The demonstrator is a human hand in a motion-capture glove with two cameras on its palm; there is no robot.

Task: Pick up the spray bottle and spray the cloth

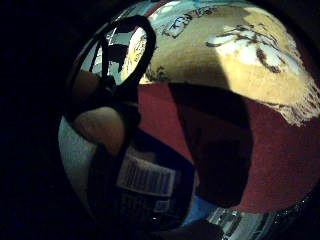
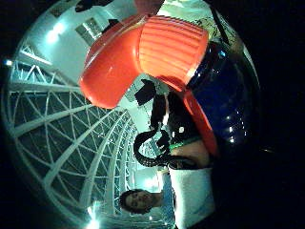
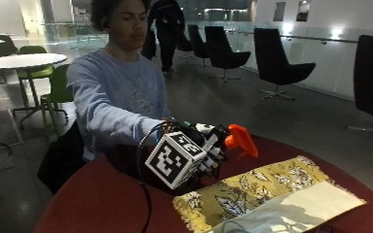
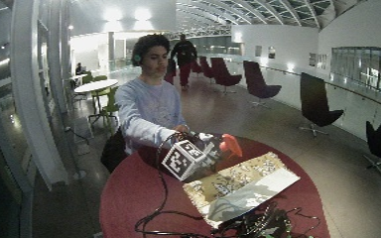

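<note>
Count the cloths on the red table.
1. The yellow floral cloth lies flat on the red table, beside the gloved right hand, which holds the spray bottle above the table. Nothing suggests a second cloth hidden.

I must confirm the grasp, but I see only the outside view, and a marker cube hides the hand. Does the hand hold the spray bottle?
Observer: Yes. In the thumb side palm view the right hand is closed around the spray bottle, just under its orange head.
Operator: What colour is the bottle body?
Observer: Dark blue, with a barcode label.
Operator: Is the cloth below the bottle?
Observer: The little finger side view shows the yellow patterned cloth lying on the red table, beyond the bottle's base.
</note>
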